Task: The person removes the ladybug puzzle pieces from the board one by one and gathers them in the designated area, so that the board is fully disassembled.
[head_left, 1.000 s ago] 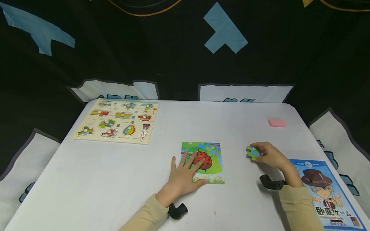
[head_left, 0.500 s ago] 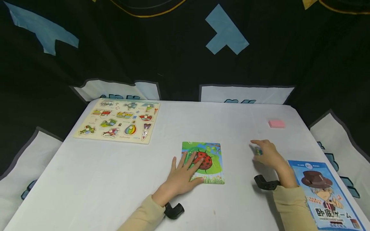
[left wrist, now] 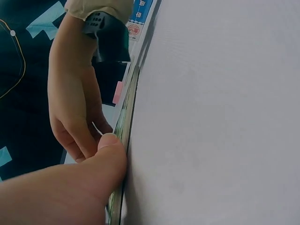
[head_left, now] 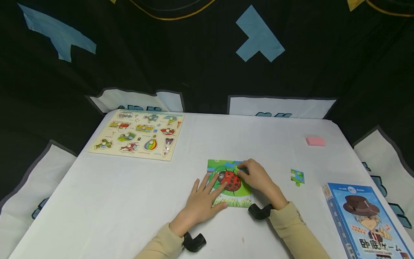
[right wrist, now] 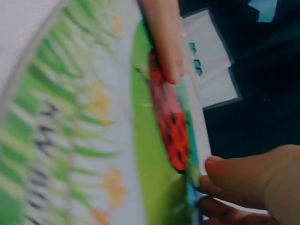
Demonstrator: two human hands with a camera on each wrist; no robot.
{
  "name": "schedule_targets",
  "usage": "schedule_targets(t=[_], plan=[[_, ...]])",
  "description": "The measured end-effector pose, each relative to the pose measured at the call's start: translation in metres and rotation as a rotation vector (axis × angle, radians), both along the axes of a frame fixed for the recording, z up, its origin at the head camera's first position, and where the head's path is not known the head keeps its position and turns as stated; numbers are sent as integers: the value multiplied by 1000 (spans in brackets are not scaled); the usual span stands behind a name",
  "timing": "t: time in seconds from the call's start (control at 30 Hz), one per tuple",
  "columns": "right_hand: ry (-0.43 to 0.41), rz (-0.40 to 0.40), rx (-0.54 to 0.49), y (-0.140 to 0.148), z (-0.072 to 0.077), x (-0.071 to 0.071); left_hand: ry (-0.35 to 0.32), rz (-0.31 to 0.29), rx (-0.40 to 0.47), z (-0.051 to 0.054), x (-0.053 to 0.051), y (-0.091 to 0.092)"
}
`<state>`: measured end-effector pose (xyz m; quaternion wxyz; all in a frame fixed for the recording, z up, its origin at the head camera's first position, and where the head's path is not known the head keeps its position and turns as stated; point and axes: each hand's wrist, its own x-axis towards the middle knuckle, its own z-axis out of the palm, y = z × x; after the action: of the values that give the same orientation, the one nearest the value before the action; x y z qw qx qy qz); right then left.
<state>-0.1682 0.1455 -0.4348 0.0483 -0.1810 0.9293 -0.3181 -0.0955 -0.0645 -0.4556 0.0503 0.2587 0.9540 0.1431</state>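
Note:
The ladybug puzzle (head_left: 233,201) lies flat on the white table. My left hand (head_left: 198,203) rests spread over its left part, with straight fingers. At the puzzle's upper right, my right hand (head_left: 258,176) has bent fingers and thumb closed on the picture's edge area; the exact part between the tips is hidden. In the right wrist view the right thumb and fingers (right wrist: 248,183) meet at the far edge of the puzzle (right wrist: 84,140). A loose green and blue puzzle piece (head_left: 297,176) lies to the right of the right hand, apart from it.
A cream picture board (head_left: 139,135) lies at the back left. At the back right sits a pink block (head_left: 315,141). A blue box with a hat-wearing figure (head_left: 365,223) occupies the right front of the table.
The right hand has let go of the small piece, which now lies on the table, and has moved left to the puzzle. The left hand has stayed on the puzzle.

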Motion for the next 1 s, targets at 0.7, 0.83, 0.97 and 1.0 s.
schedule_targets(t=[0.7, 0.83, 0.97, 1.0], plan=[[-161, -234, -333, 61, 6, -2, 10, 12, 9, -1, 0, 1], [-136, -348, -230, 99, 8, 4, 13, 18, -9, -2, 0, -1], [-106, -415, -118, 122, 9, 13, 16, 12, 2, -3, 0, -1], [-100, -423, -96, 125, 9, 14, 17, 10, 5, -3, 0, -1]])
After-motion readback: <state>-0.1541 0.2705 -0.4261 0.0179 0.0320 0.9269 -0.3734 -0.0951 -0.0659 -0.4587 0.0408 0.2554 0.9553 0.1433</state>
